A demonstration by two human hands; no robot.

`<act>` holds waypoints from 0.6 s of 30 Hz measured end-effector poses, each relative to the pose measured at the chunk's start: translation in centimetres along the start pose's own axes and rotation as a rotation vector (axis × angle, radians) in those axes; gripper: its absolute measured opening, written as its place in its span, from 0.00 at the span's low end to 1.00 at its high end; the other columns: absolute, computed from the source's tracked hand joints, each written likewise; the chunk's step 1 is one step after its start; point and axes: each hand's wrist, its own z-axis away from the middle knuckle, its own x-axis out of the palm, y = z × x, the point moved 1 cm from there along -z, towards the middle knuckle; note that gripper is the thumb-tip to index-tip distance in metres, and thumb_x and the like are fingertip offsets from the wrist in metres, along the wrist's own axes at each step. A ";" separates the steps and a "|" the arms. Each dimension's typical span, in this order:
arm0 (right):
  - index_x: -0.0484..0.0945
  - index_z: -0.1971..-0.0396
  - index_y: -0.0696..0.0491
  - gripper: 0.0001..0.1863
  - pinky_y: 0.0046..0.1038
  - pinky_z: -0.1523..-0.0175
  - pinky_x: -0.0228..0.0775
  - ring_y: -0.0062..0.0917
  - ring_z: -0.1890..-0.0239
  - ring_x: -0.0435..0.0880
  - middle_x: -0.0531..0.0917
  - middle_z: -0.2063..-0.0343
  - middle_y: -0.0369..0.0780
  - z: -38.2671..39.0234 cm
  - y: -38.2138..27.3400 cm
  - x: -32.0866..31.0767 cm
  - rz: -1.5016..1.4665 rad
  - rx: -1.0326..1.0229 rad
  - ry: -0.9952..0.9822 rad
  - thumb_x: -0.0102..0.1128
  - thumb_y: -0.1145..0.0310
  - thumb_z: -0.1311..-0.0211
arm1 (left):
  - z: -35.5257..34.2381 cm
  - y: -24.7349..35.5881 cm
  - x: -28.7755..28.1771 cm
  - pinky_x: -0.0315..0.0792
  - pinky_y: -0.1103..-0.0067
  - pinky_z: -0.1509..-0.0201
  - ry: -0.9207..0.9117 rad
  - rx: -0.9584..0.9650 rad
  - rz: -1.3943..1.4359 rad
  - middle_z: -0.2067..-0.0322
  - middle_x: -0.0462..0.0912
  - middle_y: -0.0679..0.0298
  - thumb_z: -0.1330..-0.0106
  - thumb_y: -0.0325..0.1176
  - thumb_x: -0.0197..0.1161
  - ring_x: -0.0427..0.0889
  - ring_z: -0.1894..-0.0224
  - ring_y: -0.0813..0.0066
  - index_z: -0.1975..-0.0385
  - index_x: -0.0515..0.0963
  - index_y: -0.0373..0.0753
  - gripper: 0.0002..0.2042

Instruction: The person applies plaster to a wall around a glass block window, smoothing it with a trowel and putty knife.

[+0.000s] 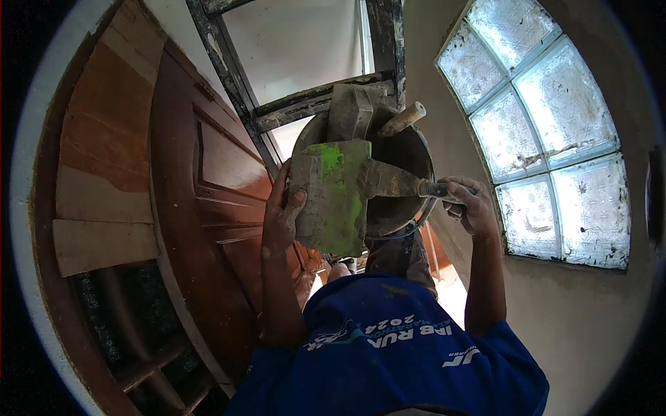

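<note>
Head view: the right hand [470,204] clamps a scraper [392,182] by its handle, its caked blade pointing left, long axis crosswise, at the right edge of a green-smeared grey board [333,201], taller than wide, which the left hand [283,211] pinches. Behind both, a dark bucket [415,154] shows a stick [402,119] and a grey block [349,111]; its bottom is hidden.

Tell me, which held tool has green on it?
The flat board in the left hand; the scraper in the right hand shows no green.
</note>
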 end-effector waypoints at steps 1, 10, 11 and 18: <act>0.83 0.60 0.63 0.17 0.18 0.77 0.57 0.13 0.82 0.69 0.82 0.75 0.36 -0.4 0.4 -0.2 -0.088 0.038 -0.021 0.67 0.64 0.40 | 0.0 0.0 -0.2 0.59 0.72 0.30 -0.008 0.002 0.018 0.34 0.65 0.53 0.35 0.35 0.62 0.66 0.33 0.64 0.28 0.53 0.32 0.37; 0.80 0.61 0.61 0.16 0.17 0.81 0.55 0.13 0.85 0.66 0.78 0.78 0.35 -1.3 1.8 -0.9 -0.060 0.072 0.021 0.62 0.62 0.37 | -0.1 -0.4 -1.1 0.62 0.72 0.32 0.027 0.025 0.112 0.35 0.67 0.55 0.35 0.36 0.59 0.69 0.35 0.65 0.28 0.54 0.34 0.36; 0.80 0.61 0.61 0.16 0.17 0.81 0.55 0.13 0.85 0.66 0.78 0.78 0.35 -1.3 2.0 -1.0 -0.062 0.074 0.022 0.62 0.62 0.37 | -0.2 -0.3 -1.0 0.64 0.72 0.33 0.034 0.033 0.139 0.36 0.68 0.55 0.34 0.36 0.59 0.70 0.36 0.65 0.28 0.55 0.34 0.35; 0.81 0.59 0.64 0.17 0.18 0.80 0.62 0.16 0.83 0.73 0.80 0.76 0.39 -1.2 2.8 -0.3 -0.278 0.084 -0.065 0.62 0.64 0.38 | -1.0 -0.4 -0.7 0.66 0.71 0.34 0.065 0.007 0.079 0.37 0.69 0.56 0.33 0.35 0.58 0.72 0.38 0.66 0.29 0.56 0.36 0.33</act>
